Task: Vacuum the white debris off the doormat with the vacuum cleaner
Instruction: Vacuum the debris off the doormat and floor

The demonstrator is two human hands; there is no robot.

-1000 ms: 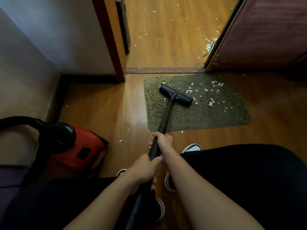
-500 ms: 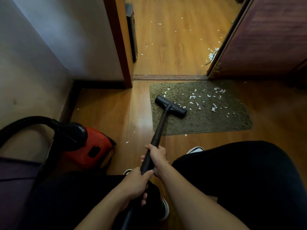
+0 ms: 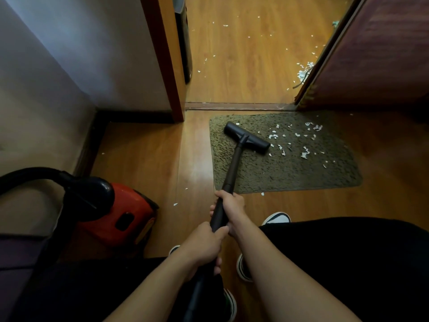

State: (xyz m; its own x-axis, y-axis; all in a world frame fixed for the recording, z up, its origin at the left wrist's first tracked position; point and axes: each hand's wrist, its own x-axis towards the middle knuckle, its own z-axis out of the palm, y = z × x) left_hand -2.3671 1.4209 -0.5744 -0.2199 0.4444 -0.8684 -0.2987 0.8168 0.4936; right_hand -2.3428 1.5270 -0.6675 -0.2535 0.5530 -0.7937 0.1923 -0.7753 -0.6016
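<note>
Both sets of fingers are wrapped tight on the black wand (image 3: 228, 180), right hand (image 3: 231, 211) further up the frame, left hand (image 3: 204, 247) just below it, low centre. Follow the wand up and the floor head (image 3: 246, 137) sits angled on the upper left part of the doormat (image 3: 285, 173). Most of the white debris (image 3: 304, 145) lies to the right of the head, scattered across the mat's upper right, so plenty is left to do. Here is the danger: the shaggy mat lies loose on a glossy wooden floor (image 3: 144, 159), and a hard push or strong suction could bunch it up or slide it toward the threshold (image 3: 239, 106). A fast sideways sweep might flick the light scraps off onto the boards, where a few strays already lie at the mat's near edge. Watch too the red canister (image 3: 116, 217) at lower left: reach too far and its hose (image 3: 30, 175) could tug it along, I reckon.
</note>
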